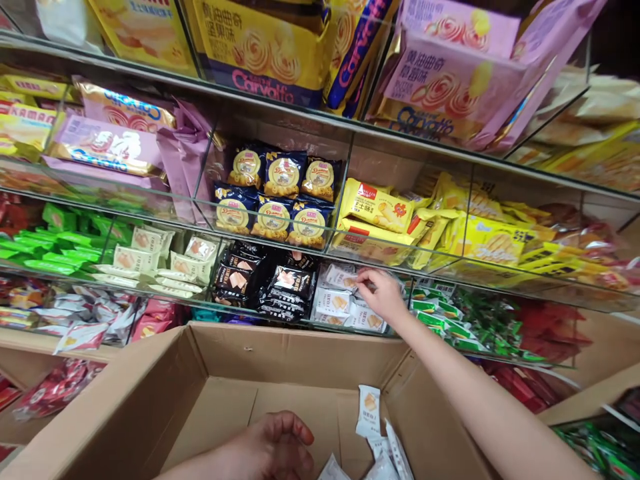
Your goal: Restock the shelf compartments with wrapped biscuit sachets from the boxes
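White packets [334, 303] lay on the shelf [352, 329] and in the carton [240, 347]. The right hand [384, 295] bunched its fingers at one, pinch unclear; the left hand [280, 447] curled loosely, empty. Light edge grips seemed best.

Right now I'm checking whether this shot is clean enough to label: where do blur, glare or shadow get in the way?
All in the head view: navy cookie packets fairly crisp; red packets at the right smeared; white glare on the lilac pack at the left; left hand soft, and darker than the right hand.
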Tool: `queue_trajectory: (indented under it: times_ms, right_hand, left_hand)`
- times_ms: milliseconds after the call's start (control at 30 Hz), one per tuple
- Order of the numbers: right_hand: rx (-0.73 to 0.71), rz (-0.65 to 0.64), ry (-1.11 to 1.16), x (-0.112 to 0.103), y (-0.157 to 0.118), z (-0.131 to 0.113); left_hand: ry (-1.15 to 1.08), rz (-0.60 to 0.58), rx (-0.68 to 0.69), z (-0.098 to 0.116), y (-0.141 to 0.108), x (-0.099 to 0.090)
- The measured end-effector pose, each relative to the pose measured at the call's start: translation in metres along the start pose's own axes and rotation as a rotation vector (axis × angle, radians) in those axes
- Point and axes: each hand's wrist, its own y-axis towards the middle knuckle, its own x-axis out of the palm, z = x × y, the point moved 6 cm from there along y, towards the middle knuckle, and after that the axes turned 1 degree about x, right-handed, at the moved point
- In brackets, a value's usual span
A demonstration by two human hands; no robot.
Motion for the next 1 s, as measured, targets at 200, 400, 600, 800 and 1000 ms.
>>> queue_trajectory:
  times_ms: [200, 400, 600, 800, 1000]
  right_hand:
    - [-0.028, -0.112, -0.1, 0.018, 0.01, -0.01]
    - [-0.038, -0.233, -0.284, 0.013, 0.009, -0.012]
    - [-0.131, -0.243, -0.403, -0.002, -0.016, -0.028]
    - [-0.097, -0.304, -0.428, 0.016, -0.031, -0.028]
    - [-0.053, -0.232, -0.348, 0.009, -0.032, -0.035]
  left_hand:
    - [0.063, 0.009, -0.049, 0.003, 0.0, 0.0]
    - [0.44, -0.042, -0.018, 0.004, -0.002, -0.003]
    - [0.807, -0.11, -0.042, -0.012, -0.004, -0.004]
    - [0.859, -0.096, -0.045, -0.011, -0.005, -0.003]
    - [0.805, -0.112, -0.074, -0.006, -0.007, 0.0]
